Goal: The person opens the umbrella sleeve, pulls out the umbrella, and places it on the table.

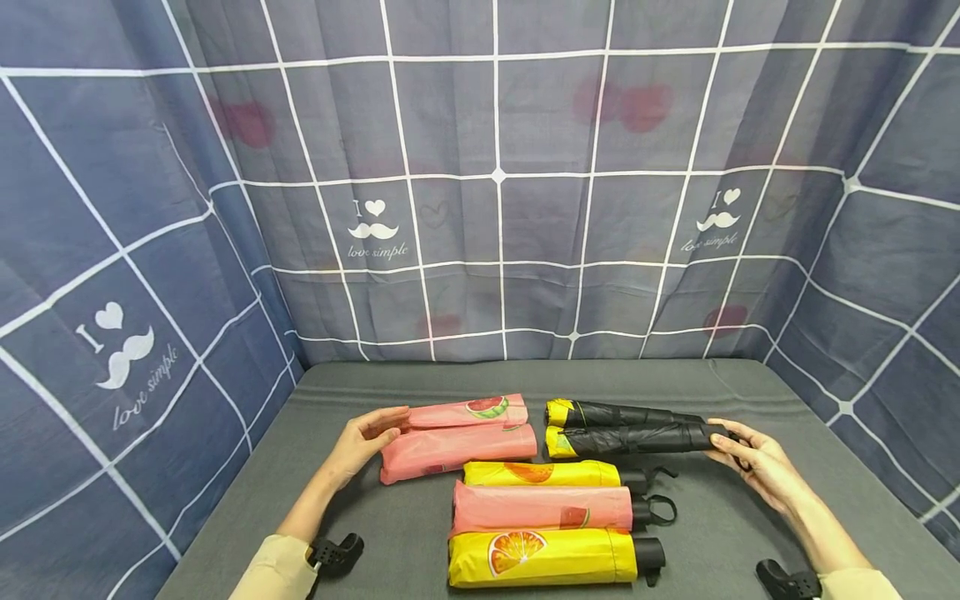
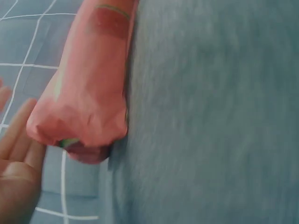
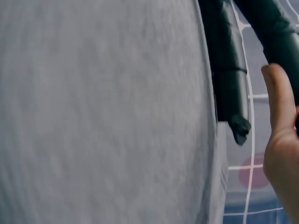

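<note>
At the left end of two pink folded umbrellas, my left hand has its fingers stretched out. Its fingertips touch or nearly touch the far pink umbrella; the near pink umbrella lies just in front. In the left wrist view the palm shows with nothing in it, and a pink sleeve hides some fingertips. My right hand grips the handle end of the near black umbrella, which has a yellow tip. Just behind lies another black umbrella. In the right wrist view the thumb lies along the gripped umbrella.
Nearer the front lie a yellow umbrella, a pink umbrella and a yellow umbrella with an orange-slice print, handles to the right. Checked curtains enclose the grey table at the back and sides.
</note>
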The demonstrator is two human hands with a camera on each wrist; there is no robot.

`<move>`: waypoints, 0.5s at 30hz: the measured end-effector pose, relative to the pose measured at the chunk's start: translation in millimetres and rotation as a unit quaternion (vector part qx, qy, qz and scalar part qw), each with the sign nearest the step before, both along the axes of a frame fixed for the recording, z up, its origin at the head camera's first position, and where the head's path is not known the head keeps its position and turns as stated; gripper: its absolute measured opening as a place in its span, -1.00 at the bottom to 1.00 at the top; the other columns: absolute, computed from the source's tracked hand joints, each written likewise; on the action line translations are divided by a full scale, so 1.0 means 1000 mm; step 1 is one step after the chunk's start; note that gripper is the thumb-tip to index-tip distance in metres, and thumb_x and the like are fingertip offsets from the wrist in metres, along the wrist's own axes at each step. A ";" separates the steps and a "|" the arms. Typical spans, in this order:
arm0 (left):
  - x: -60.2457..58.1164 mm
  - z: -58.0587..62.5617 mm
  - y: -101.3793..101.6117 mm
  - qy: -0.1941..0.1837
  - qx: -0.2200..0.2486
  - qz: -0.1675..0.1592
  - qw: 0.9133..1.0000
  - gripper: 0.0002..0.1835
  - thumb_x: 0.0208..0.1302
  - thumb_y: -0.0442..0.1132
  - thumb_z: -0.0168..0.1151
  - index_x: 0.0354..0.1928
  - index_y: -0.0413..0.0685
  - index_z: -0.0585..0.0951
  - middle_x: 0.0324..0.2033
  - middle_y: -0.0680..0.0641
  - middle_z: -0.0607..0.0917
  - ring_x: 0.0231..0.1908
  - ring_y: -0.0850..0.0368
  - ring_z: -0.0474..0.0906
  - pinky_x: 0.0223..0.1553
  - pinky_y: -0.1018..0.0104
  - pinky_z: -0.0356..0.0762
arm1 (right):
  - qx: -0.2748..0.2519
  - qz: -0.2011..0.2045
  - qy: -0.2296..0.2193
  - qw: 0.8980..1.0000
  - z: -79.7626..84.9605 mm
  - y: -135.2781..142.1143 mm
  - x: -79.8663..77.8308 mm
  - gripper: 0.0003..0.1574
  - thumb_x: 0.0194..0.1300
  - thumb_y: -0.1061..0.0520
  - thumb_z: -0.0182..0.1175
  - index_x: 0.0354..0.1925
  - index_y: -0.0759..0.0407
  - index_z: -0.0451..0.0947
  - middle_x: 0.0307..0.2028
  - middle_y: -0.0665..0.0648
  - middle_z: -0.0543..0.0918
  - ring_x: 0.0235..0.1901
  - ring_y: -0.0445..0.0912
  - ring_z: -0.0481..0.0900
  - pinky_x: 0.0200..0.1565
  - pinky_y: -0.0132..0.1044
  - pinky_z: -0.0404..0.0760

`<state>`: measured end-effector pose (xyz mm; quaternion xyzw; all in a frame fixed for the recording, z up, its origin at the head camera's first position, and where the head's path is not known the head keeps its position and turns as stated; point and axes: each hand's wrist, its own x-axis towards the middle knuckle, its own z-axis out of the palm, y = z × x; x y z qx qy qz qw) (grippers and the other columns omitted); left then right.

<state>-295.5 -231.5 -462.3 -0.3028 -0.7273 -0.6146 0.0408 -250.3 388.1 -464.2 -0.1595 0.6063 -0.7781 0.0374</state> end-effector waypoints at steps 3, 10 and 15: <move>0.005 0.011 0.001 0.015 0.012 0.008 1.000 -0.60 0.27 -0.55 0.09 0.16 -0.48 0.42 0.06 -0.48 0.47 0.02 -0.22 0.51 -0.06 0.30 0.51 | 0.095 -0.022 0.004 0.995 0.002 0.004 -0.001 -0.62 0.39 0.37 -0.01 0.14 0.23 0.47 -0.10 0.04 0.51 -0.12 -0.07 0.63 -0.08 -0.33 0.54; 0.017 0.030 0.017 0.050 0.002 -0.034 0.998 -0.58 0.24 -0.61 0.07 0.17 -0.48 0.42 0.07 -0.42 0.50 0.07 -0.15 0.49 -0.02 0.30 0.48 | 0.370 -0.119 0.029 0.921 0.010 0.009 -0.002 -0.44 0.32 0.08 0.20 0.19 0.34 0.40 -0.06 -0.31 0.49 -0.11 -0.47 0.40 -0.21 -0.34 0.48; 0.022 0.027 0.036 0.034 -0.023 -0.097 0.994 -0.58 0.25 -0.62 0.05 0.17 -0.48 0.41 0.06 -0.50 0.46 0.09 -0.20 0.45 0.02 0.31 0.45 | 0.420 -0.130 0.046 0.897 0.009 0.009 -0.003 -0.44 0.29 0.03 0.23 0.15 0.32 0.46 0.04 0.00 0.55 -0.07 -0.56 0.29 -0.18 -0.42 0.45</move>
